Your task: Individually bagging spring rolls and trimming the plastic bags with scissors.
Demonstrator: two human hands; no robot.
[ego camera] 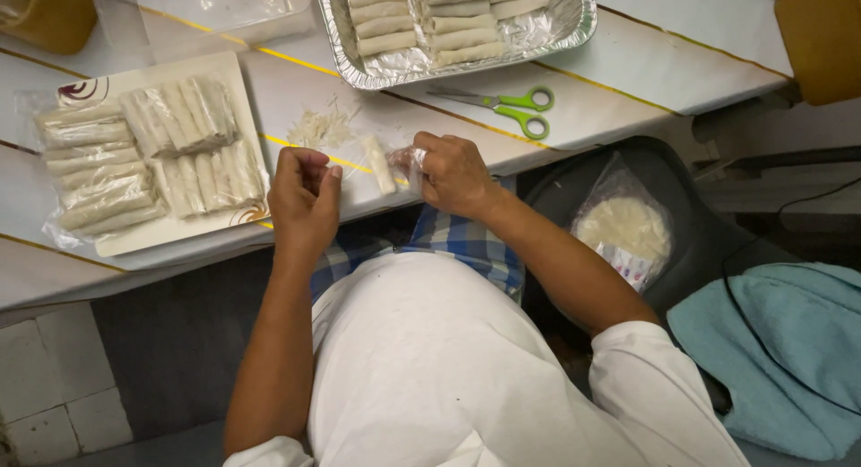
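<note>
right now your right hand [453, 173] is curled nearly closed, its fingers pinching a crumpled scrap of clear plastic wrap [405, 162] at the near edge of the white table with yellow lines [628, 63]. just beside that wrap lies a single pale uncooked spring roll [378, 164], apart from your fingers. your left hand [303, 198] hovers near it, fingers loosely bent, thumb close to the fingertips; whether it grips anything you cannot tell. farther left sits a white rectangular tray of plastic-wrapped rolls [235, 81]; beyond are green-handled scissors [513, 106] and a foil pan of rolls [574, 18].
</note>
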